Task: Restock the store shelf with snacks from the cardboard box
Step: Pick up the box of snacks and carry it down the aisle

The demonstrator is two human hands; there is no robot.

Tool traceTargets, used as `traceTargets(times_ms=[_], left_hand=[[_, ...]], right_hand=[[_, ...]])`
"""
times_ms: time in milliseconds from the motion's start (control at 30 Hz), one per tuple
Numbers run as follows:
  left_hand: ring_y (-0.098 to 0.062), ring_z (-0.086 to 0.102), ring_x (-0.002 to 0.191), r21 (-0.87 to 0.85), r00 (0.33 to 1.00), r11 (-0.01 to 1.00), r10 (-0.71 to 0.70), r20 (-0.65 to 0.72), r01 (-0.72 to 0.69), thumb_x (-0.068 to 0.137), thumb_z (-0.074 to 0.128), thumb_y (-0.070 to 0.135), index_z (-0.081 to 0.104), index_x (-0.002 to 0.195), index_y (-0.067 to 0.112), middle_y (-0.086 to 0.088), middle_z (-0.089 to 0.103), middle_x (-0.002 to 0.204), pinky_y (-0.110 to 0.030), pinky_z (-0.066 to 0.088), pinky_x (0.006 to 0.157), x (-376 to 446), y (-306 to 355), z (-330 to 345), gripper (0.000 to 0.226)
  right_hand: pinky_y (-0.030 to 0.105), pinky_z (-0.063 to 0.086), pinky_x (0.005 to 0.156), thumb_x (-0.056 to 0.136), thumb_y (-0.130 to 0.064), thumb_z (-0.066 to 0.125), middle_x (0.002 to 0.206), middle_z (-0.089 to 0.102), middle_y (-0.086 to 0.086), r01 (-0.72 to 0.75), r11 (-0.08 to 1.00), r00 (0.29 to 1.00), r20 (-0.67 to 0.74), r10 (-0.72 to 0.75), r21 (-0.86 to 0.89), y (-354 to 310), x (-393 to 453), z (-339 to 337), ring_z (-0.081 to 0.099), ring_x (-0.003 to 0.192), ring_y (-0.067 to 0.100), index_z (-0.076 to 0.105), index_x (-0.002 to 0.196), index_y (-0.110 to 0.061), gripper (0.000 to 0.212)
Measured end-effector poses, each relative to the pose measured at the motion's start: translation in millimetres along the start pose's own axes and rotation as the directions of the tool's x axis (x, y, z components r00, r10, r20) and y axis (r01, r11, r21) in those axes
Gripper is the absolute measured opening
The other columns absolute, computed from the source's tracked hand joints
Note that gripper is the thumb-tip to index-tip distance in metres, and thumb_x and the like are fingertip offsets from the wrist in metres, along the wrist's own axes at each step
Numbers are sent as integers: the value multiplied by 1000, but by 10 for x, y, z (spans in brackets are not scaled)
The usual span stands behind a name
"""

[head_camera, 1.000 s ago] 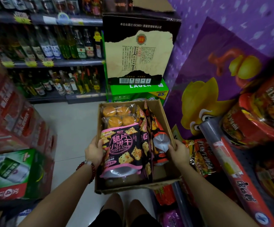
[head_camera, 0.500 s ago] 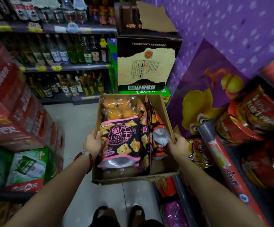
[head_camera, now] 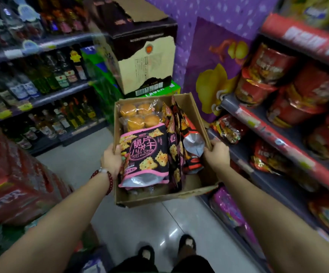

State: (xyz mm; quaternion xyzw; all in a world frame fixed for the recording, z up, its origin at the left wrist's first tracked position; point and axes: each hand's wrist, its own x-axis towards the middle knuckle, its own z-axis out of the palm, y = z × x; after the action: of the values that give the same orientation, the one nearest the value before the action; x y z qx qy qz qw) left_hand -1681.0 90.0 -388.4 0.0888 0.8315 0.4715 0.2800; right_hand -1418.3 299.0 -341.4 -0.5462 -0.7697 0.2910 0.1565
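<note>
I carry an open cardboard box (head_camera: 151,199) at waist height in front of me. My left hand (head_camera: 111,160) grips its left wall, thumb over the rim. My right hand (head_camera: 216,154) grips the right wall. Inside lies a black and pink crispy biscuit bag (head_camera: 145,156) on top, a clear pack of round yellow cakes (head_camera: 139,115) at the far end, and several more snack bags (head_camera: 181,134) standing on edge along the right side. The store shelf (head_camera: 266,125) runs along my right with red noodle tubs (head_camera: 274,75) and snack packs (head_camera: 227,129).
Shelves of bottles (head_camera: 47,79) fill the far left. Red drink cases (head_camera: 16,174) are stacked at my left. A dark carton (head_camera: 146,62) sits on a green lager case (head_camera: 169,89) ahead. A purple duck display (head_camera: 213,75) stands beyond the box. Tiled floor (head_camera: 151,223) lies below, my feet (head_camera: 167,247) on it.
I have stood up with the box: the floor and my feet are farther below. The view has swung right, and the shelf on my right now shows more of its upper levels.
</note>
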Motion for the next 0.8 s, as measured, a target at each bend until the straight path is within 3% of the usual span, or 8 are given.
traceTargets(times_ms=[300,400,467,633,800], left_hand=[[-27,66,100,42,970,986,153,188,-163,100,38,41,54,125,30,-4,69,108,-50,51,93,-525,152,107,32],[-27,65,99,94,950,965,221,222,-246,101,38,35,55,129,25,-4,69,106,-46,51,93,-656,180,159,34],[-28,66,98,116,928,950,250,278,-291,101,39,37,55,128,25,-5,69,106,-46,52,92,-666,172,213,33],[-25,67,97,162,865,915,275,420,-370,97,39,47,50,129,35,2,71,103,-48,52,92,-545,111,380,36],[-22,59,101,157,763,842,368,532,-516,102,41,30,53,135,20,2,62,106,-35,45,93,-557,204,579,36]], right_hand=[[29,37,62,82,-16,60,64,55,6,-124,992,990,-61,124,-3,346,-725,-416,56,67,28,53,67,-10,18],[32,44,59,81,-17,60,62,55,5,-148,987,985,-81,153,59,514,-953,-510,51,60,22,55,64,-6,21],[34,46,56,78,-18,60,59,57,5,-182,980,977,-99,189,76,600,-1099,-548,54,59,23,59,69,-5,16],[22,34,47,78,-15,65,64,59,1,-309,948,937,-145,317,78,747,-1491,-560,55,60,14,58,69,-10,13],[26,38,59,78,-16,67,65,60,0,-451,877,845,-236,479,164,846,-1908,-356,53,60,14,63,73,-8,10]])
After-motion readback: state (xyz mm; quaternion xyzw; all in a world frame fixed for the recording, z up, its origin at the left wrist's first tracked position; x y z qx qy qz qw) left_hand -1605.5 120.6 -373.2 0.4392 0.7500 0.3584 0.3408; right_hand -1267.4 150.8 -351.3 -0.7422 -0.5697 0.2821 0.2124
